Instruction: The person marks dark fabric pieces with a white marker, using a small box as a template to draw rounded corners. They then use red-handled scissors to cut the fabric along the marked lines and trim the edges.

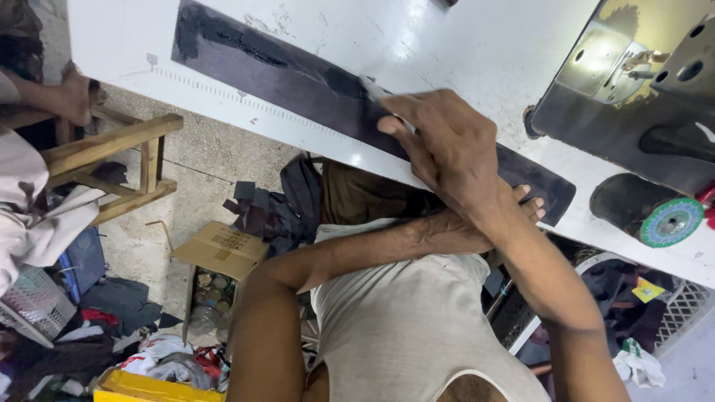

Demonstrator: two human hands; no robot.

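Head view: hands (447,149) pressing dark fabric strip (283,71) on table (462,45).

Cloth strip (298,82): long, dark, flat along white table edge, pressed under both hands; far end frayed.

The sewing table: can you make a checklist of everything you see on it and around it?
Surface: white table, scuffed, ruler marks along its edge.
Job's things: long dark strip lying flat along the edge.
Clutter: sewing machine at the table's right end.
Hands: right hand presses the strip, holding a small pale piece, cannot tell what; left hand crosses under it, fingers on the strip's end.
Cables: nothing seen.
Surroundings: wooden stool, cardboard box, fabric scraps and a basket on the floor; another person's foot on the stool.
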